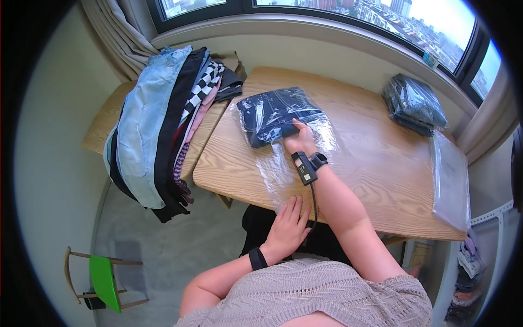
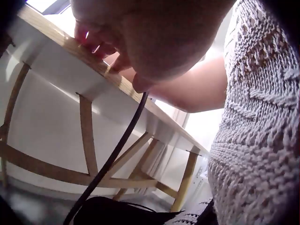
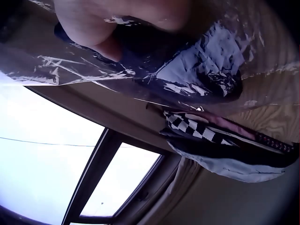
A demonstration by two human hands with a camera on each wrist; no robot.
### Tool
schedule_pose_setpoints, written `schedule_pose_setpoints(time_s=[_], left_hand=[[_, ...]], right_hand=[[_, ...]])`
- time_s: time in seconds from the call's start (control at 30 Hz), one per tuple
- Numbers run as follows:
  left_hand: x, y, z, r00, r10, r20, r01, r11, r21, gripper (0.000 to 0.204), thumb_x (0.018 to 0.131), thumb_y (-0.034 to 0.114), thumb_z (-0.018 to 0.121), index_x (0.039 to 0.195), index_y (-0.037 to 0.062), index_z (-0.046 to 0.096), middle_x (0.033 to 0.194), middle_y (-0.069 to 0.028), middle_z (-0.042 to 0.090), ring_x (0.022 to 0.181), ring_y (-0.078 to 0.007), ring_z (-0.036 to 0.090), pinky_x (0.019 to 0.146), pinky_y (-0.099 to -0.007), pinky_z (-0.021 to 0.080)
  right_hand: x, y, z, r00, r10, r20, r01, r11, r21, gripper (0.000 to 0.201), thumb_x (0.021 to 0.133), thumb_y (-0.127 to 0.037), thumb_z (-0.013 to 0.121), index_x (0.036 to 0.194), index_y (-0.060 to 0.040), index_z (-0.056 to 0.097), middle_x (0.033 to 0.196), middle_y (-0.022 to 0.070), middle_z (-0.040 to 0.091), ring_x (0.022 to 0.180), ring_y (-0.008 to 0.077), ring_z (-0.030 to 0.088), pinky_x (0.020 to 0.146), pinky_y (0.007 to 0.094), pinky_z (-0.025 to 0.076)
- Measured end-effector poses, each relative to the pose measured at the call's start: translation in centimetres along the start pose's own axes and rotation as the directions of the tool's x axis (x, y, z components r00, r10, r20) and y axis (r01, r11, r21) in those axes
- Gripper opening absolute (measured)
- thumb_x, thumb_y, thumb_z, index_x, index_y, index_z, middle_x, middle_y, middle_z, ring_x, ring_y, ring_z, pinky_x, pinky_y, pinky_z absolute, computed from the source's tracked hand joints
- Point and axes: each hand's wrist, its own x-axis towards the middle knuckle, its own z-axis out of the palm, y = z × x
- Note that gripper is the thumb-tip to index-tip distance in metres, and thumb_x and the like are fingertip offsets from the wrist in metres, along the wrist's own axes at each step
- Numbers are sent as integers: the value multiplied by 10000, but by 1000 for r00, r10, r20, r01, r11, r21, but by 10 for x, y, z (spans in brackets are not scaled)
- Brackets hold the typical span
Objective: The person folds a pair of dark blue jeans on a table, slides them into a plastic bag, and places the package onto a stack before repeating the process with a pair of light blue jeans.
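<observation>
Folded dark blue jeans (image 1: 272,111) lie in a clear plastic bag (image 1: 272,163) on the table, the bag's loose end stretching toward the near edge. My right hand (image 1: 300,140) grips the near side of the jeans, thumb on top and the other fingers hidden beneath. In the right wrist view, clear film surrounds that hand (image 3: 126,18) and the dark jeans (image 3: 206,70). My left hand (image 1: 287,229) rests with extended fingers on the table's near edge, by the end of the bag. The left wrist view shows its fingers (image 2: 98,47) over that wooden edge.
On the left, a pile of clothes (image 1: 152,109) lies on another wooden table (image 1: 106,122). Bagged garments (image 1: 414,103) are stacked at the back right of the main table (image 1: 376,180), with flat clear bags (image 1: 449,180) in front. A cable (image 1: 314,201) hangs from the right wrist device.
</observation>
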Motion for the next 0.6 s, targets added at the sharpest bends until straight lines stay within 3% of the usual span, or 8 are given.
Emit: schedule_pose_setpoints(time_s=[0.2,0.27,0.33,0.37,0.4,0.43,0.47,0.6], left_hand=[[-3,-1,-4,1000,14,3,-14,1000,-24,584,797,231,652,1297,-4,465,1362,-259,404,1281,-387,378,1041,-461,323],[-9,-8,-15,1000,17,10,-17,998,-53,572,789,213,660,1288,0,478,1360,-257,407,1275,-389,387,1036,-459,334],[-24,-23,-34,996,54,69,-41,985,-169,509,768,163,673,1232,8,534,1358,-251,416,1260,-389,415,1019,-447,366],[-31,-32,-47,998,57,21,-50,966,-254,424,750,118,680,1151,11,593,1317,-243,468,1221,-385,468,995,-432,409],[-39,-46,-58,989,123,-78,-141,939,-313,305,752,97,671,1040,1,645,1214,-223,561,1125,-373,557,928,-406,477],[-48,-60,-70,973,174,-149,-218,904,-368,140,741,73,657,865,8,661,1100,-193,629,1027,-347,622,855,-393,525],[-52,-70,-84,959,161,-232,-237,907,-348,90,720,60,667,780,2,635,988,-154,662,932,-292,659,752,-350,553],[-40,-109,-101,851,-289,-438,148,933,-328,102,803,36,552,701,30,552,742,-122,586,670,-271,571,606,-373,465]], right_hand=[[4,-19,-27,993,5,-118,-42,947,-317,153,886,-127,556,988,-13,550,996,88,617,950,231,563,923,361,429],[-40,-20,-38,998,-56,-28,33,845,-534,171,861,-98,579,1016,-41,533,1009,79,589,982,214,554,981,318,402],[-105,-29,-59,963,166,213,6,775,-632,308,892,-132,585,1182,-47,524,1134,66,590,1066,177,551,959,310,418],[-152,-27,-23,973,223,67,-64,534,-843,366,913,-172,581,1242,-24,525,1167,71,599,1100,165,545,964,303,414],[-187,-38,5,917,383,108,66,122,-990,363,921,-204,584,1222,-3,565,1171,90,617,1102,155,548,983,293,397],[-213,-51,28,849,527,21,61,-57,-997,337,925,-218,581,1171,12,608,1142,107,641,1094,168,563,987,294,395],[-227,-70,36,730,673,119,191,-34,-981,333,938,-230,562,1156,15,620,1068,116,669,1020,174,607,939,293,438],[-226,-140,13,991,117,70,56,121,-991,317,954,-288,524,844,-12,636,750,80,637,722,143,620,672,258,515]])
